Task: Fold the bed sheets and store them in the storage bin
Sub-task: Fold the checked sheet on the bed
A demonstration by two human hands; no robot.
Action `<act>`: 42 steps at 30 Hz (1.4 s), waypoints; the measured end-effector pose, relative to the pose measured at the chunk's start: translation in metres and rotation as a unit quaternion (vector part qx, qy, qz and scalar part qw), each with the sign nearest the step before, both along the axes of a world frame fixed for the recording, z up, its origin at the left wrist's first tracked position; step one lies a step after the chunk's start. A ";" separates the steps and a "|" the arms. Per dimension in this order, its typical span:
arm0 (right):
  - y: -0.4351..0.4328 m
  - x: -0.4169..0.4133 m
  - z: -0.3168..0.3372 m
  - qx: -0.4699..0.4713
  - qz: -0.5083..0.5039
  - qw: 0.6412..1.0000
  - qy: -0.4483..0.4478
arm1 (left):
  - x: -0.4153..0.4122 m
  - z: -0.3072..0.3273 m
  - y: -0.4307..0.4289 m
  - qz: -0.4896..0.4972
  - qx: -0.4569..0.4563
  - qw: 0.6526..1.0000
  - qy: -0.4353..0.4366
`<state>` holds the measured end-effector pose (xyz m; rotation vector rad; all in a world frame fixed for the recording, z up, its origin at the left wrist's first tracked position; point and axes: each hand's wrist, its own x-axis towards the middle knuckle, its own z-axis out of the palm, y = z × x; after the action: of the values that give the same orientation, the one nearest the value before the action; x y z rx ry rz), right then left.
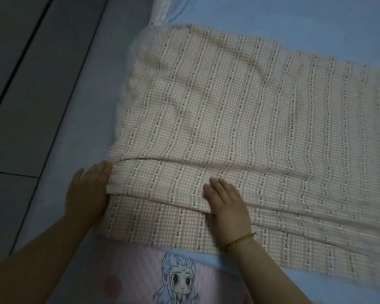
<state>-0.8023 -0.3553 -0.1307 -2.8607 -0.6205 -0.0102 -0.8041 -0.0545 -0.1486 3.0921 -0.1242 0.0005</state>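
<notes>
The right hand (225, 205) lies flat on the sheet (228, 106); the left hand (88, 191) meets the fold's end, its grip unclear. The layered edges should be squared before pressing the crease.

A bedroom in a home: a wide bed covered in plain blue fabric (294, 20) fills the view, a pink-and-white checked bed sheet (228, 106) lying on it. Grey floor tiles (20, 88) run alongside, and a pink cloth printed with a cartoon girl (138, 279) lies nearest.

One sheet (228, 102), two hands (87, 194) (227, 208).
</notes>
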 end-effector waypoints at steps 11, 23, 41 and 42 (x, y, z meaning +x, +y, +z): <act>-0.028 0.005 0.019 0.069 -0.042 0.994 -0.073 | 0.029 0.046 -0.070 -0.197 -0.143 0.967 -0.072; -0.032 0.043 0.036 0.196 -0.200 0.903 0.325 | 0.035 0.054 -0.089 -0.145 -0.164 0.976 -0.014; -0.018 0.010 0.026 0.077 0.057 0.995 -0.030 | 0.009 0.042 -0.044 -0.062 -0.117 0.990 -0.051; -0.019 0.003 0.028 0.113 0.067 0.990 -0.054 | 0.003 0.044 -0.038 -0.058 -0.134 0.986 -0.086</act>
<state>-0.7991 -0.3740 -0.1026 -2.6079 -0.7785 -0.2022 -0.8011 -0.0926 -0.1049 2.8064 -0.2838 0.2578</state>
